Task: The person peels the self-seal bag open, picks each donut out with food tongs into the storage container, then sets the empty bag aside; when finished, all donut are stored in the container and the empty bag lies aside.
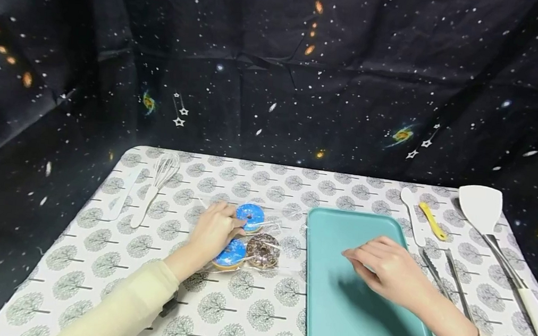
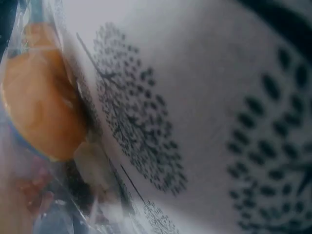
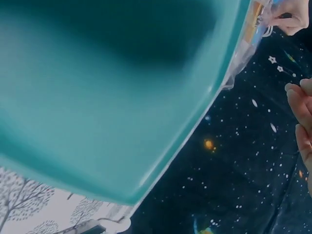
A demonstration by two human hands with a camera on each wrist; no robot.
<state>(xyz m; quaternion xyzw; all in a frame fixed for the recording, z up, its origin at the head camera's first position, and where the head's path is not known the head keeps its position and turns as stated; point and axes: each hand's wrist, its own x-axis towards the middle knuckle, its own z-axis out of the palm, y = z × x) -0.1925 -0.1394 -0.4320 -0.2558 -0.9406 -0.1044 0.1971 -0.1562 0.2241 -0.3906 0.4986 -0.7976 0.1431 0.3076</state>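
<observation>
My left hand [image 1: 215,228] grips a clear plastic bag [image 1: 284,268] of toy donuts, its fingertips among them. A blue-iced donut [image 1: 254,213] lies at the far side, another blue one [image 1: 230,255] partly under the fingers, and a brown sprinkled donut [image 1: 263,251] to the right. In the left wrist view a donut's tan underside [image 2: 44,102] shows through the plastic. Over the teal tray [image 1: 332,323] my right hand [image 1: 387,266] hovers, fingers loosely bent and holding nothing. Its fingertips [image 3: 294,92] appear at the right edge of the right wrist view.
Left of the bag lie a whisk [image 1: 154,187] and a pale flat scraper [image 1: 125,194]. Right of the tray are a white spatula [image 1: 412,215], a yellow-handled tool [image 1: 432,221], metal tongs [image 1: 458,283] and a large white turner [image 1: 481,208]. A dark starry cloth hangs behind the table.
</observation>
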